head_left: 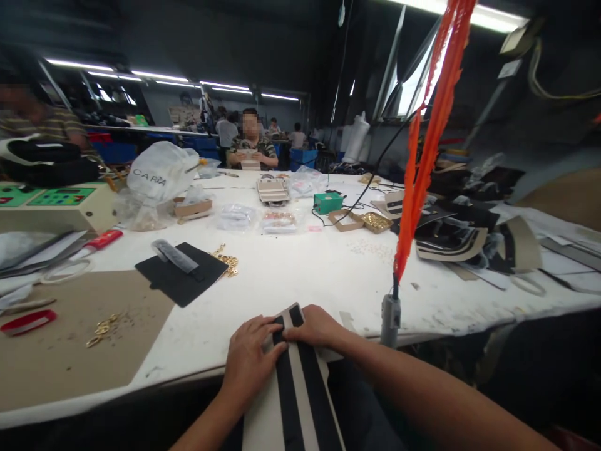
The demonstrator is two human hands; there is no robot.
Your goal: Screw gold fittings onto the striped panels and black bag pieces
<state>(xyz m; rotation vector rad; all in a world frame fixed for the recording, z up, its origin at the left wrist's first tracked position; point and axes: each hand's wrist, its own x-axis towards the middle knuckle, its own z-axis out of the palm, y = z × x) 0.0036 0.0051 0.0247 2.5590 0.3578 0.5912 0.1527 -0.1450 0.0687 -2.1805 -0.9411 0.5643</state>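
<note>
A long beige panel with black stripes [297, 394] slants from my lap up onto the table's front edge. My left hand [252, 352] grips its left side near the far end, thumb on top and fingers over the edge. Close beside it, my right hand [315, 326] holds the far end from the right, its thumb pressed on the stripes. The two thumbs lie near each other on the panel. What the fingers do underneath is hidden.
On the table lie a black sheet [185, 279], gold rings [229, 262] and a brown board [89, 351]. A grey tool [390, 318] hangs by orange cords [427, 138] at right. Farther back are a green box [327, 202] and a seated person [253, 150].
</note>
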